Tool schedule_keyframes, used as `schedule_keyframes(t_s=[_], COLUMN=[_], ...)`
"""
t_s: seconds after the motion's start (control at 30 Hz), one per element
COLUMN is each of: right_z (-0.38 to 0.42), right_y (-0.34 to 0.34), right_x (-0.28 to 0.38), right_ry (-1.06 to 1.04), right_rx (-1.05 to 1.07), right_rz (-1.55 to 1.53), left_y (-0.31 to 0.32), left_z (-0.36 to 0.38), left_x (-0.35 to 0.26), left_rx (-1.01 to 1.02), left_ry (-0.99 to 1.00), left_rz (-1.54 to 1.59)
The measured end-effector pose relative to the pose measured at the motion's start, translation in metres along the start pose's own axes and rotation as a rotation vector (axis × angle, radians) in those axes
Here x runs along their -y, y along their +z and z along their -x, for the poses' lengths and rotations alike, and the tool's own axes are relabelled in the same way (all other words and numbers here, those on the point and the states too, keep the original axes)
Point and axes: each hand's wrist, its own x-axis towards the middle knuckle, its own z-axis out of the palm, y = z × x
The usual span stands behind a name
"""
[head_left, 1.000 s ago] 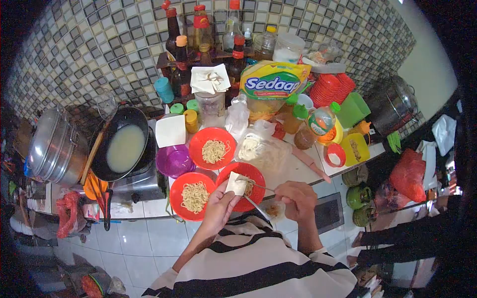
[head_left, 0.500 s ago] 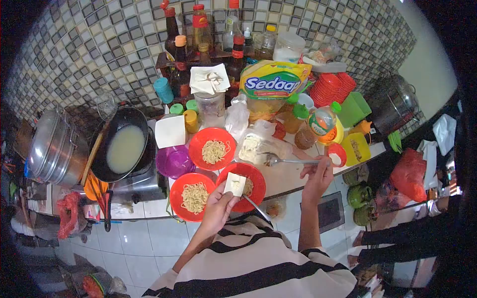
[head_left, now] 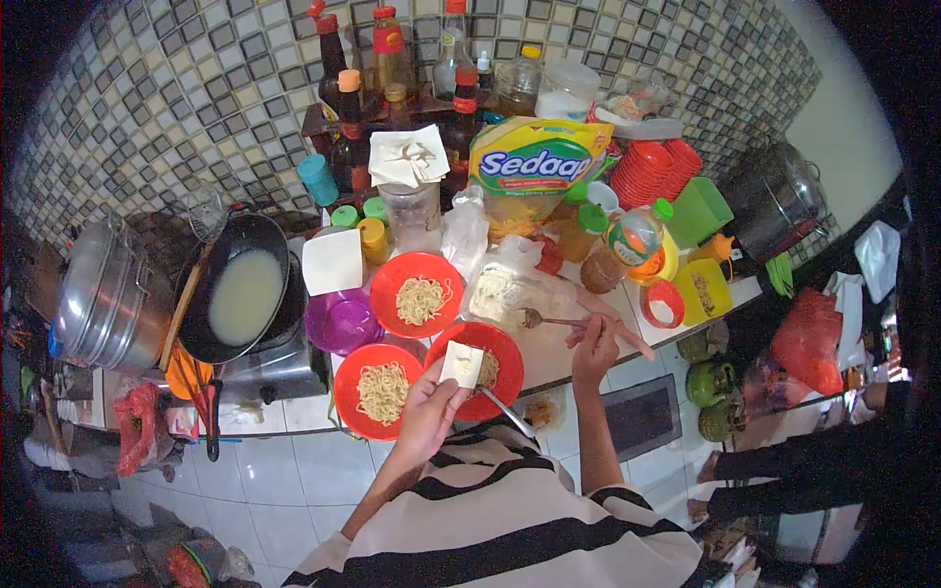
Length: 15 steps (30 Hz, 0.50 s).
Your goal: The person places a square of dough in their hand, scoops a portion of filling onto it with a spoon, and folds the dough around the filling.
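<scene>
I have the white square [head_left: 463, 365] nearer than the clear tray [head_left: 545, 296] and to its left, above the near red bowl [head_left: 514, 394]. A small pale dab sits on the square. My left hand [head_left: 437, 400] pinches its lower edge between thumb and fingers. My right hand [head_left: 591, 350], to the right of the tray and nearer than it, closes its fingers around the handle of the fork [head_left: 561, 321]. The fork's head points left at the tray's near side; whether it touches, I cannot tell. Pale mixture [head_left: 493, 292] lies in the tray's left part.

Under the square, the near red bowl has a spoon [head_left: 508, 413] leaning out of it, and the square partly hides its contents. Left of the tray I see the far red bowl [head_left: 383, 290] with noodles, and the left red bowl [head_left: 347, 404], nearer, also with noodles. Past them is the purple bowl [head_left: 329, 331], then the pan [head_left: 199, 328] of cloudy liquid, well apart. Behind the tray stands the Sedaap bag [head_left: 537, 162]; a pinkish stick-shaped thing [head_left: 623, 331] lies to its right.
</scene>
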Motion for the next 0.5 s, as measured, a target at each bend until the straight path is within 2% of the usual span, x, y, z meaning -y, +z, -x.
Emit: schedule_keyframes(t_s=[0.07,0.13,0.27,0.5], right_z=[-0.0021,-0.0045,-0.0073,-0.0103], right_y=[0.0015,0.0024,0.0018,0.0038], right_x=[-0.0040,-0.0062,0.0008,-0.0063], right_ry=[0.044,0.235,0.270,0.230], right_rx=[0.023,-0.026,-0.056,0.046], right_rz=[-0.020,-0.198,-0.255,-0.223], left_y=[0.0000,-0.0001,0.0000,-0.0012], left_z=[0.0000,-0.0001,-0.0008,-0.0031], left_x=[-0.0008,-0.0013,-0.0021,0.0006], left_rx=[-0.007,-0.015,-0.036,-0.023], left_ry=[-0.003,-0.007,-0.013,-0.007], left_rz=[0.001,0.003,0.005,0.029])
